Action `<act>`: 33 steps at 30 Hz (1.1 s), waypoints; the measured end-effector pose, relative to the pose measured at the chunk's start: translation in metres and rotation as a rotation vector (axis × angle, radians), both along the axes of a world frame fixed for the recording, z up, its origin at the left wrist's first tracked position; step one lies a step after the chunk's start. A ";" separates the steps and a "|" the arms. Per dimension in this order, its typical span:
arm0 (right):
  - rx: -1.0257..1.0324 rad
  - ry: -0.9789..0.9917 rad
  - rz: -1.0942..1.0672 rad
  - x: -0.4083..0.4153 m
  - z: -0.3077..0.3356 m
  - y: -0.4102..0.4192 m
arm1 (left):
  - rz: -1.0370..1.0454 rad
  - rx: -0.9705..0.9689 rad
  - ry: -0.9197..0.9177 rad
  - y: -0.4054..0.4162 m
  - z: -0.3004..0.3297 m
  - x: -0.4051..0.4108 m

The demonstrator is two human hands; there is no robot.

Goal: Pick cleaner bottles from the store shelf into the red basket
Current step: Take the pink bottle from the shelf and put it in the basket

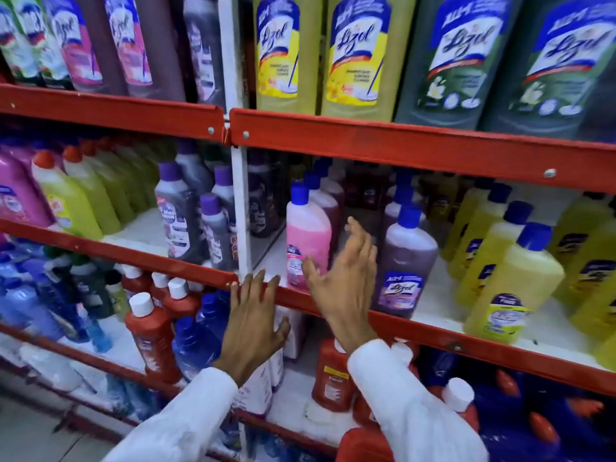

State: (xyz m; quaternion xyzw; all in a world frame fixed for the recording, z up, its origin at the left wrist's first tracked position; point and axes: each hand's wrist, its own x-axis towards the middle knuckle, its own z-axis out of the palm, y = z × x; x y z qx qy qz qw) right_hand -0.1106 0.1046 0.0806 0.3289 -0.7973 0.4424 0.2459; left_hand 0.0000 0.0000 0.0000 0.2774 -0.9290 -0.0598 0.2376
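A pink cleaner bottle [307, 235] with a blue cap stands at the front of the middle shelf, just right of the white upright. My right hand [343, 278] is open, fingers spread, partly in front of this bottle and just left of a purple cleaner bottle [405, 261]. My left hand [255, 315] is open too, palm down, its fingertips at the red shelf edge [433, 331] below and left of the pink bottle. Neither hand holds anything. The red basket is not in view.
Yellow bottles [510, 285] crowd the middle shelf on the right. Large yellow and dark green bottles [360, 58] fill the top shelf. Grey purple-capped bottles [180, 215] stand left of the white upright [240, 208]. Red bottles [153, 331] and blue ones sit on the lower shelf.
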 end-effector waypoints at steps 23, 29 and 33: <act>-0.785 -0.951 1.316 -0.014 0.058 0.005 | -0.190 -0.065 0.029 -0.013 -0.019 -0.017; -0.529 -1.008 1.894 -0.006 0.084 0.029 | -0.173 -0.027 -0.004 -0.011 -0.019 -0.017; -0.537 -0.981 1.899 -0.012 0.096 0.043 | -0.158 -0.005 -0.020 -0.007 -0.015 -0.015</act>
